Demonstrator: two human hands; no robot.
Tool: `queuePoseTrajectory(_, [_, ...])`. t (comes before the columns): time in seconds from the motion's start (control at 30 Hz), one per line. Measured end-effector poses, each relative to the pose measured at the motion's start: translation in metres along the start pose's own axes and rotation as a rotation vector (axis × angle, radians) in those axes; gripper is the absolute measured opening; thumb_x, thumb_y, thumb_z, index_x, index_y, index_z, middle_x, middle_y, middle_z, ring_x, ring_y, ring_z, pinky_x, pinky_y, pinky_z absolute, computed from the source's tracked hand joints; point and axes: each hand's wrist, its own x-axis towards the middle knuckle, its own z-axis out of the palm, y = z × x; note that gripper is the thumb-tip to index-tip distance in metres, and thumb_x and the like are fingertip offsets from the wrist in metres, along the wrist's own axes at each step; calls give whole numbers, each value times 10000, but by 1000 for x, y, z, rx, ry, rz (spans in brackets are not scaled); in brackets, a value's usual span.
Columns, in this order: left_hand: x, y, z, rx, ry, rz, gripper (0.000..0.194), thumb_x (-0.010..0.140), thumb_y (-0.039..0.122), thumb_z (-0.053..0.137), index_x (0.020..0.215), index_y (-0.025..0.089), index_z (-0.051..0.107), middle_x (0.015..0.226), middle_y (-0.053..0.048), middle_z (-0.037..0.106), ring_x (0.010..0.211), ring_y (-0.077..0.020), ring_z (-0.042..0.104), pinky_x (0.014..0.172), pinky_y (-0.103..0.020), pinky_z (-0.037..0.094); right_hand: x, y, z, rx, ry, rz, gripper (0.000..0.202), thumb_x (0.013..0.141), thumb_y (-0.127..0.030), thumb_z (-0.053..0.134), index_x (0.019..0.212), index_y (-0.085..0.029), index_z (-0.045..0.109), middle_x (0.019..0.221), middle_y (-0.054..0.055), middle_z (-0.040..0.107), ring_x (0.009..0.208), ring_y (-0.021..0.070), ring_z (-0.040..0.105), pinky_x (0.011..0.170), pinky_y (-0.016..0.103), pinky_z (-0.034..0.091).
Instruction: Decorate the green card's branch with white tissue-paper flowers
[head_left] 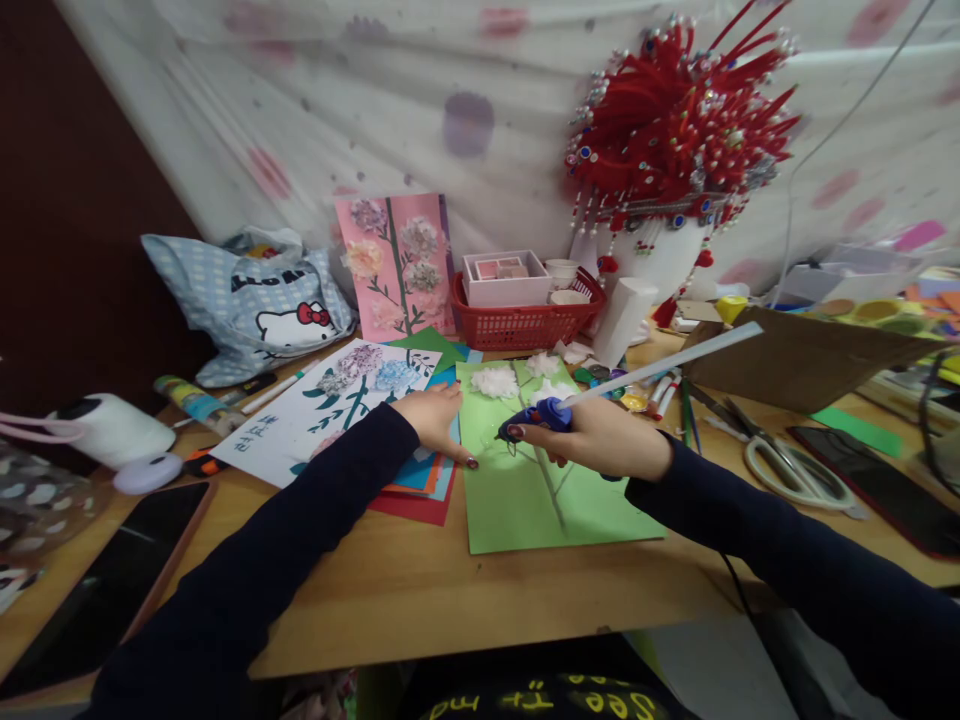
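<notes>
Gripping a blue hot glue gun, the right hand has its fingers closed around the body, with a long white glue stick jutting out behind, above that hand. Beneath the right hand lies a light green sheet, bearing a thin dark stem; white ruffled flowers sit near its top, just beyond the glue gun. The nozzle seems to hang close over the sheet, though whether it touches is hard to tell. The left hand holds nothing; it lies palm down, thumb spread away from the fingers, at the sheet's left edge. Under and to the left of it is a white flower picture, with a red sheet showing nearer the wearer. Beyond the left hand stands a pink flower card. Right of the right hand, scissors rest on the surface.
</notes>
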Motion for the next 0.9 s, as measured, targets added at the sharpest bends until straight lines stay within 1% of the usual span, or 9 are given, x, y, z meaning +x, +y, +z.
queuePoseTrajectory(0.07, [-1, 2, -1, 20, -4, -31, 1112, 519, 745, 589, 1381, 110, 288, 1461, -199, 254, 1338, -349, 225, 1059, -418, 236, 1, -1, 0, 9, 12, -15, 532, 805, -613, 422, 559, -177, 602, 547, 17, 637, 473, 100, 530, 496, 224, 357])
queuePoseTrajectory(0.17, [-1, 3, -2, 16, -3, -19, 1097, 525, 739, 594, 1383, 125, 291, 1464, -186, 254, 1341, -342, 220, 1063, -418, 231, 3, -2, 1, 28, -26, -23, 520, 806, -593, 439, 536, -175, 590, 519, 8, 628, 455, 90, 523, 500, 217, 364])
queuePoseTrajectory(0.3, [0, 3, -1, 3, 9, -18, 1100, 515, 739, 605, 1371, 113, 314, 1459, -190, 266, 1339, -346, 227, 1068, -414, 230, 1, 1, -2, 27, -64, 1, 526, 787, -636, 433, 597, -179, 611, 560, 19, 647, 500, 111, 557, 496, 218, 369])
queuePoseTrajectory(0.4, [0, 2, -1, 19, 0, -23, 1106, 514, 747, 594, 1380, 128, 298, 1459, -180, 273, 1338, -340, 234, 1066, -412, 233, 0, 3, -2, 19, -28, 11, 553, 790, -655, 405, 606, -180, 620, 586, 29, 654, 517, 120, 562, 490, 221, 365])
queuePoseTrajectory(0.5, [0, 2, -1, 28, -7, -22, 1118, 521, 750, 585, 1384, 107, 284, 1463, -193, 253, 1339, -342, 227, 1067, -411, 228, 1, 3, 1, -4, 10, -7, 547, 798, -638, 410, 589, -178, 618, 568, 28, 643, 512, 117, 551, 504, 224, 369])
queuePoseTrajectory(0.67, [-1, 4, -3, 4, -8, -28, 1137, 506, 760, 587, 1391, 116, 277, 1474, -180, 233, 1343, -345, 215, 1075, -403, 217, -2, 8, -2, 20, -71, 4, 535, 794, -627, 429, 575, -175, 614, 565, 30, 651, 506, 120, 559, 512, 229, 389])
queuePoseTrajectory(0.77, [-1, 5, -3, -11, -18, -44, 1173, 499, 759, 595, 1391, 71, 267, 1477, -203, 206, 1347, -359, 196, 1076, -407, 215, -7, 11, -8, 60, -68, 44, 539, 801, -614, 430, 555, -171, 614, 563, 32, 656, 500, 119, 571, 520, 227, 405])
queuePoseTrajectory(0.83, [-1, 4, -3, -6, -21, -43, 1190, 499, 766, 588, 1387, 42, 265, 1473, -222, 199, 1347, -365, 190, 1076, -412, 213, -7, 11, -10, 84, -33, 35, 529, 806, -599, 437, 558, -168, 619, 574, 35, 662, 508, 117, 578, 529, 221, 414])
queuePoseTrajectory(0.9, [-1, 3, -2, 0, -10, -17, 1181, 509, 773, 571, 1387, 46, 264, 1469, -226, 207, 1343, -371, 196, 1072, -427, 216, -6, 11, -8, 87, -30, 23, 542, 803, -610, 431, 558, -166, 621, 576, 41, 664, 510, 119, 580, 530, 222, 418])
